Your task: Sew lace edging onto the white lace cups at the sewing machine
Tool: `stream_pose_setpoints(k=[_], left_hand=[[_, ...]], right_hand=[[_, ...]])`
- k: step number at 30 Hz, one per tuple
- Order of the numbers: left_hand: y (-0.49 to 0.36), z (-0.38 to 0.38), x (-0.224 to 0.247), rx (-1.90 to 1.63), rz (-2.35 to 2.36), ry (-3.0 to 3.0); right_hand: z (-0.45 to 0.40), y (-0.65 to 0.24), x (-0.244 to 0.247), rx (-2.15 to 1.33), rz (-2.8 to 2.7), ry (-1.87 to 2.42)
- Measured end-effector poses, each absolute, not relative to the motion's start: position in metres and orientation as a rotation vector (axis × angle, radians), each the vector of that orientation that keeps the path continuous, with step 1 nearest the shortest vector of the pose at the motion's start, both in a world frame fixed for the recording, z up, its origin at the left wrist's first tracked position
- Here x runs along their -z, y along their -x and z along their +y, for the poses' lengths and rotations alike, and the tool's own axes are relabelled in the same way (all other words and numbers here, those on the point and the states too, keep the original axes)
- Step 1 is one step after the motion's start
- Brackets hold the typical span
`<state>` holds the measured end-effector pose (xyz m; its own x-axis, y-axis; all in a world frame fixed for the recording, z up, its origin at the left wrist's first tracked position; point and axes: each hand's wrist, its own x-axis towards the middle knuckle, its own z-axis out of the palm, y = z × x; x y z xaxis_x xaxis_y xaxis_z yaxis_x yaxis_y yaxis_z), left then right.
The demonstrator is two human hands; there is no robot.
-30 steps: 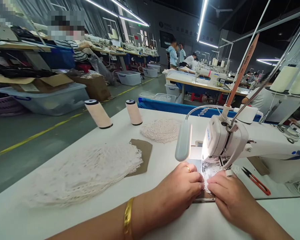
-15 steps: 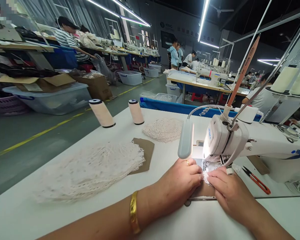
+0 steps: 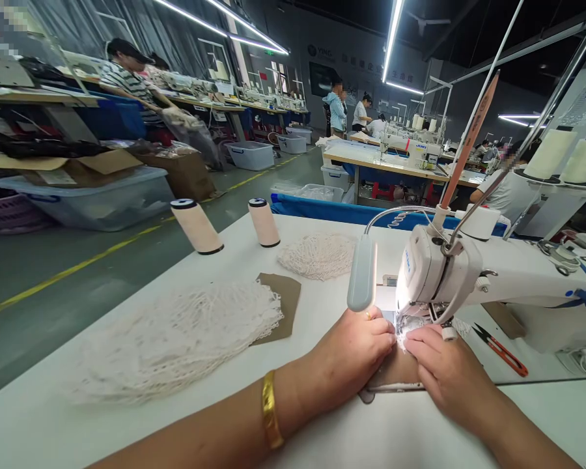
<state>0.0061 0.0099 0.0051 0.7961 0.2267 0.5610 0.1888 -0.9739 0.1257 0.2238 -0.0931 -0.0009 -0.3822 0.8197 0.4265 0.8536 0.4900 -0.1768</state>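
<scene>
A small piece of white lace lies under the needle of the sewing machine, lit by its lamp. My left hand, with a ring and a gold bracelet, is closed on the lace's left side, fingers curled close to the presser foot. From the right, my right hand pinches the same lace, its thumb and forefinger just in front of the needle. My fingers hide much of the piece. Orange-handled thread snips lie on the table to the right of my right hand.
A big stack of lace pieces lies at the left, partly over brown card. Behind it are a smaller lace pile and two thread cones. Thread stands rise at the right. Co-workers sit and stand at other benches.
The lace between my hands has been drawn slightly farther toward the needle, with less of it showing in front. Both hands keep nearly the same place. The view has shifted a little.
</scene>
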Motion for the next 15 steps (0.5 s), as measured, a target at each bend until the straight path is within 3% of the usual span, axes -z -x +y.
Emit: stream_pose_setpoints(k=[9, 15], left_hand=[[-0.011, 0.026, 0.000, -0.843, 0.464, -2.899], [-0.025, 0.051, 0.002, -0.654, 0.849, -2.495]], right_hand=[[-0.085, -0.229, 0.015, 0.148, -2.219, 1.554], [-0.083, -0.226, 0.016, 0.188, -2.185, 1.559]])
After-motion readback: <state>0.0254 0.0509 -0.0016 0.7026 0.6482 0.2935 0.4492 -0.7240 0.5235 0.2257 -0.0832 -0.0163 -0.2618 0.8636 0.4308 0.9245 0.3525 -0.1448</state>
